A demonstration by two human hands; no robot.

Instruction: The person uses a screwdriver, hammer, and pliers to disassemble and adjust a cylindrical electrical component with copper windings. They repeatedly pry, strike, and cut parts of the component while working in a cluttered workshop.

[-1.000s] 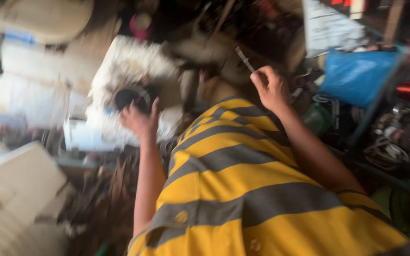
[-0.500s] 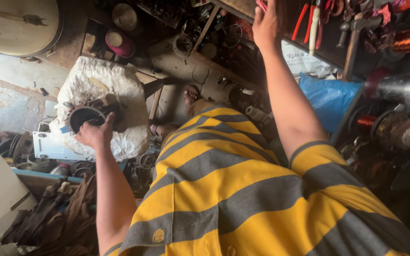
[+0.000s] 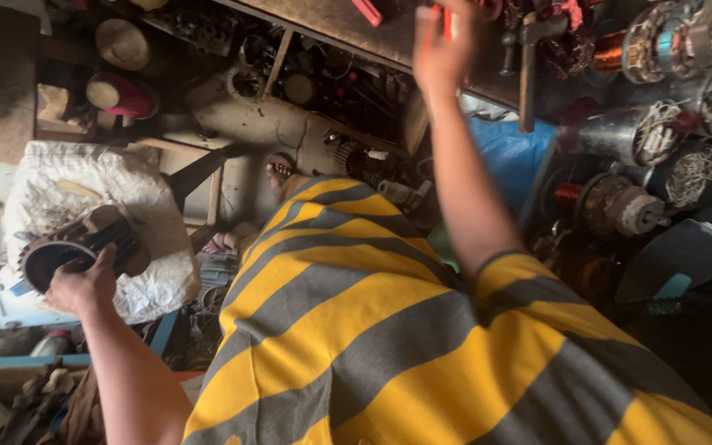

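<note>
You are looking down into a crowded repair workshop, its floor and shelves packed with motor parts and scrap. Across the top, from 12 to 2 o'clock, runs a dark wooden worktop (image 3: 348, 25) with a hammer (image 3: 527, 66) hanging at its edge and copper-wound motor cores (image 3: 620, 206) stacked to the right at 3 o'clock. Your yellow and grey striped shirt (image 3: 389, 330) fills the lower middle. At 9 o'clock a white sack (image 3: 76, 189) lies bunched on the floor, and on it rests a round, slotted motor stator (image 3: 76, 247), lying on its side with its open end toward you.

Your left hand (image 3: 80, 284) rests on the stator's near rim, fingers curled over the edge, steadying it. Your right hand (image 3: 447, 49) is raised to the worktop at 12 o'clock, its grip pinching a thin red-handled tool (image 3: 447, 21).

Judging by this, the stator's bore looks bare of winding, so the stator is in place and the tool is just in hand; work on it looks yet to begin.

The tool's tip is cut off by the top edge. Your right fingertips are blurred, and your lower body is hidden by the shirt.
</note>
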